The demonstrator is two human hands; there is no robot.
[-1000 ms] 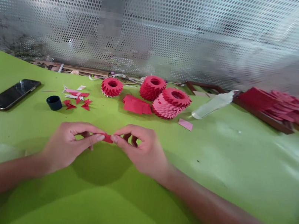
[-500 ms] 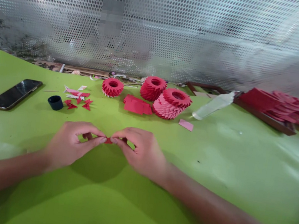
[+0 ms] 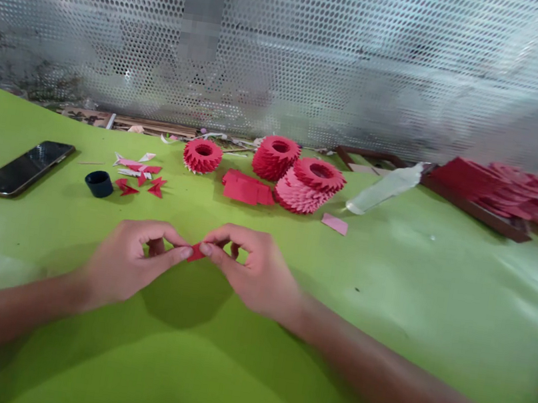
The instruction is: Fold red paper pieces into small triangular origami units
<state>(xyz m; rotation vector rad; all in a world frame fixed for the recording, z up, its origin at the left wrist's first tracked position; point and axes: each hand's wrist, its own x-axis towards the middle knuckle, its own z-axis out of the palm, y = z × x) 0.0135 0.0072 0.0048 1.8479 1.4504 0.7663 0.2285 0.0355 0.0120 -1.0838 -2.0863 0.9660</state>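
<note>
My left hand [image 3: 131, 260] and my right hand [image 3: 251, 268] meet over the green table [image 3: 386, 300], fingertips pinched together on a small folded red paper piece [image 3: 195, 252]. Only a sliver of the paper shows between the thumbs and forefingers. Both hands hover just above the table, casting a shadow below them. Behind them lies a flat stack of red paper sheets [image 3: 246, 189].
Three red ring-shaped paper models stand at the back: a small one [image 3: 202, 155], a taller one [image 3: 275, 156], a pink-and-red one [image 3: 308, 184]. Loose folded red pieces [image 3: 140, 177], a dark cap [image 3: 98, 183], a phone [image 3: 24, 167], a clear bottle [image 3: 385, 188], a pink slip [image 3: 334, 223] and red stacks [image 3: 498, 185] lie about.
The hands have stayed nearly in place. The pinched red piece has tilted slightly and my fingers have shifted on it.
</note>
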